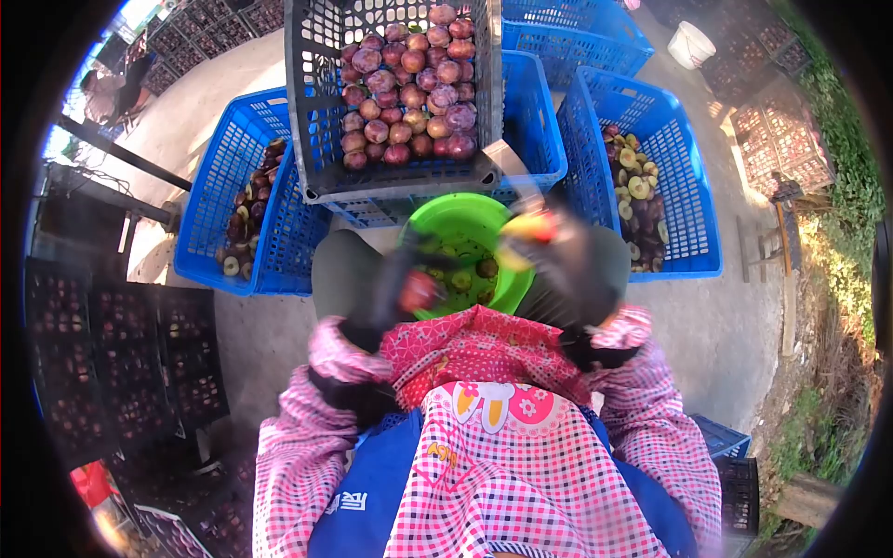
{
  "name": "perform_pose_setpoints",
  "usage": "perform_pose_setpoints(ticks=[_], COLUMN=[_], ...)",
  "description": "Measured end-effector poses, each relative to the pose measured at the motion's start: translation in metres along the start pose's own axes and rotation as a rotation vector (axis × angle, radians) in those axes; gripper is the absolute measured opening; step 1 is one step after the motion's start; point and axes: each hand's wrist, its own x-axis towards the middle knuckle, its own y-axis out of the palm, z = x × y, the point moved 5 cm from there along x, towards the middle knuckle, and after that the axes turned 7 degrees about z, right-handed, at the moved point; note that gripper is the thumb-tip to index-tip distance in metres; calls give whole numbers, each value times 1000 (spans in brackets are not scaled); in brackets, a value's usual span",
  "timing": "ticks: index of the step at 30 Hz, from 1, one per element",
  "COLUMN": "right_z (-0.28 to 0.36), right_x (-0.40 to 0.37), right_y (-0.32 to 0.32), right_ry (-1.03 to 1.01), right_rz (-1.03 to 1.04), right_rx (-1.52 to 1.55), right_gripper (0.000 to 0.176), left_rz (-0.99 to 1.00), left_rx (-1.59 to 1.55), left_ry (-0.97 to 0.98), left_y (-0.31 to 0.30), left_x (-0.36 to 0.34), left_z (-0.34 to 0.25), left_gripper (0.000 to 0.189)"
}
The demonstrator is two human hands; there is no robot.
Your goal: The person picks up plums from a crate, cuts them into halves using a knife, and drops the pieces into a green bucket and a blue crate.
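Over the lap, my left hand (pixel 394 290), in a dark glove and smeared by motion, is closed around a red plum (pixel 419 291). My right hand (pixel 579 270), also dark-gloved and blurred, is closed on a knife, its pale flat blade (pixel 506 160) pointing up and away. Against that hand's fingers shows a yellow and red piece of plum (pixel 530 231). Between both hands sits a green basin (pixel 446 212) with plum pieces (pixel 461 280) at its bottom. Beyond it, a black crate (pixel 321 181) holding whole plums (pixel 409 88) rests tilted on a blue crate.
Blue crates with cut plums stand at the left (pixel 200 251) and right (pixel 684 251). More blue crates (pixel 577 37) lie behind. Stacked dark crates (pixel 121 344) line the left side. A white bucket (pixel 691 45) stands far right. Another person (pixel 116 88) is at the far left.
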Motion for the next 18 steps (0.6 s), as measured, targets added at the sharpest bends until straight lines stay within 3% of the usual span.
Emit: perform_pose_setpoints(ticks=[1,2,3,4,5,7,9,11,13,14,18], right_z=[28,42,54,54,42,46,26,4,-16,-28,-54], right_x=[-5,-8,-16,-25,-32,-40,-39,-33,-26,-23,-34], right_y=[-28,-65,-95,-126,-156,-170,-175,-173,-165,-167,-175], right_ry=[-242,-403,-235,-220,-176,-140,-102,-41,-55,-10,188], right_rz=[-157,-246,-358,-513,-620,-693,-692,-698,-668,-632,-713], right_rx=[-253,-699,-654,-739,-677,-637,-559,-526,-596,-472,-665], right_gripper=[26,26,31,33,30,28,27,24,24,23,21], left_rz=[-139,-323,-576,-829,-818,-906,-462,-277,25,95,263], left_rx=[456,318,590,860,864,1510,1049,1219,1342,1408,1541], left_ry=[147,509,482,450,455,702,517,713,669,623,452], left_y=[-44,-98,-129,-145,-153,-140,-96,-103,-64,-52,-21], left_x=[-8,-10,-27,-41,-35,-23,27,123,172,194,256], left_z=[-30,-36,-71,-107,-116,-140,-142,-100,-87,-84,-75], left_gripper=[60,53,48,43,43,42,45,37,31,31,35])
